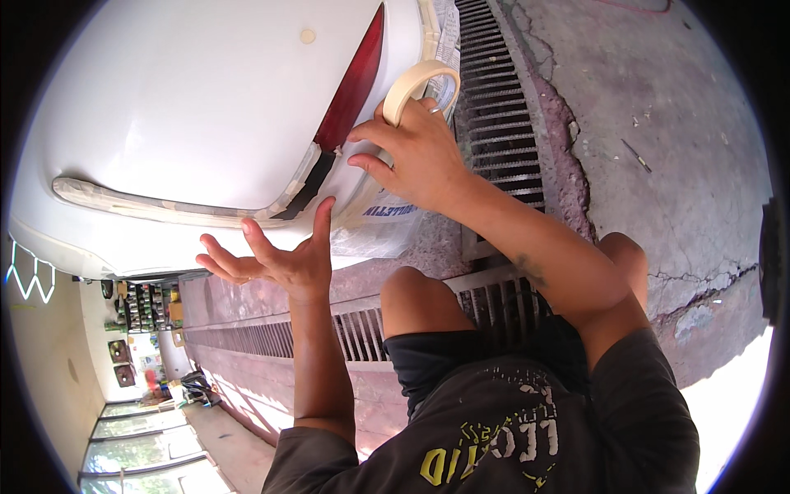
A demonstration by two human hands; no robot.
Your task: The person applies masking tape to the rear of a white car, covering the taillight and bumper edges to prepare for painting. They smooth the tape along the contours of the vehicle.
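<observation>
A white car body panel fills the upper left, with a long red light or reflector set into it. Along its lower edge runs a trim strip covered in masking tape; a stretch of black trim shows uncovered near the corner. My right hand carries a roll of masking tape, some fingers through its ring, while thumb and forefinger reach toward the panel by the light's lower end. Below the trim my left hand is open, palm up and fingers spread, holding nothing.
Newspaper hangs taped along the panel's lower corner and right side. Slotted floor grates run beneath and beside me. A thin tool lies on the cracked concrete floor at right. Loaded shelves stand far off at lower left.
</observation>
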